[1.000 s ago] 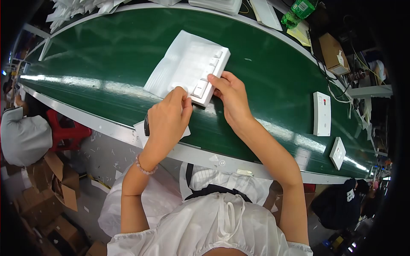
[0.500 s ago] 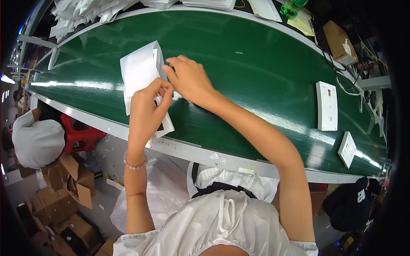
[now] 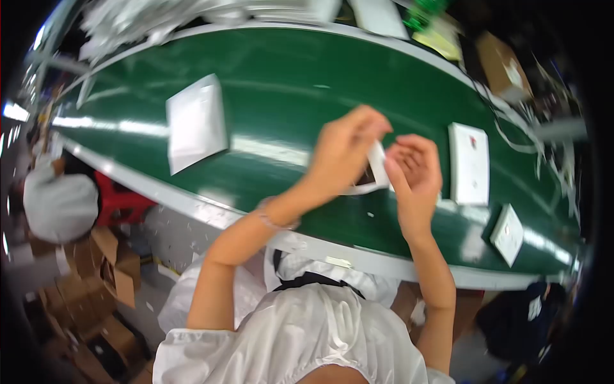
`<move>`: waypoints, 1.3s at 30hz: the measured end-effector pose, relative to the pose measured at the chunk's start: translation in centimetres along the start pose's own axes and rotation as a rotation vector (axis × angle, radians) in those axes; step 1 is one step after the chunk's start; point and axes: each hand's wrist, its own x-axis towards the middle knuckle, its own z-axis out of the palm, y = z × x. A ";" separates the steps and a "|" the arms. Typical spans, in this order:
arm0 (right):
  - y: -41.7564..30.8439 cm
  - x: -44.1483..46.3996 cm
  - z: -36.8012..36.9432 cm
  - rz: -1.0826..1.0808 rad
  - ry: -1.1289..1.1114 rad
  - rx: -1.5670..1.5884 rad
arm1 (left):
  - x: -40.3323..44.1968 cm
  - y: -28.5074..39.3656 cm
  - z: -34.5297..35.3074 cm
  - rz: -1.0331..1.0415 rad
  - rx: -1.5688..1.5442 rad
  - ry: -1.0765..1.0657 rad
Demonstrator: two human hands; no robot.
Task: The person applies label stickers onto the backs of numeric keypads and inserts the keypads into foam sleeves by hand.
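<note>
My left hand (image 3: 348,150) is closed with its fingers pinched around a small white piece with a dark brown panel (image 3: 379,168), held above the green belt. Motion blur and the fingers hide much of this piece. Just to its right, my right hand (image 3: 416,171) has its fingers loosely curled and its thumb apart, close to the piece's white edge. Whether the thumb touches it I cannot tell. Away to the left, a white paper packet (image 3: 196,125) lies flat on the green belt (image 3: 275,77).
Two white boxes stand on the right, a larger one (image 3: 469,164) and a smaller one (image 3: 508,235). White packets (image 3: 281,9) are heaped along the far edge, beside a green bottle (image 3: 425,14) and a cardboard box (image 3: 504,69). A person (image 3: 61,201) sits at lower left near open cartons (image 3: 115,265).
Both hands have moved right, away from the white packet, which now lies released on the belt. The white and dark piece has travelled with my left hand. The view has shifted slightly.
</note>
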 end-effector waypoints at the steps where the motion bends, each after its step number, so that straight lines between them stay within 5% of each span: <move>1: 0.2 0.3 -1.0 0.005 0.061 -0.022 | 0.1 -0.6 0.1 0.034 -0.072 -0.014; 3: 0.8 0.7 -2.6 0.075 0.050 0.032 | -0.2 -0.2 0.1 -0.243 -0.123 -0.106; 10: 1.0 1.5 -4.8 0.012 -0.056 0.016 | -0.3 -0.4 1.1 -0.439 -0.202 -0.213; 11: 1.5 1.6 -4.8 -0.078 -0.126 -0.051 | -0.4 -1.5 0.9 -0.340 -0.161 -0.211; 13: 1.9 1.2 -5.2 0.096 -0.085 -0.157 | -0.3 -3.3 0.7 -0.210 -0.033 -0.210; 17: 2.8 0.9 -6.2 0.262 -0.032 -0.190 | -0.6 -3.4 1.0 -0.204 -0.308 -0.175; 20: 3.1 0.5 -4.8 0.066 0.008 -0.124 | -0.9 -2.5 0.6 -0.064 0.052 -0.156; 33: 4.6 -0.3 -7.1 0.249 0.038 -0.137 | -2.6 -4.1 1.6 0.092 0.204 -0.029; 39: 4.4 -0.1 -6.5 0.134 0.118 -0.155 | -2.1 -3.9 2.7 0.276 0.054 0.155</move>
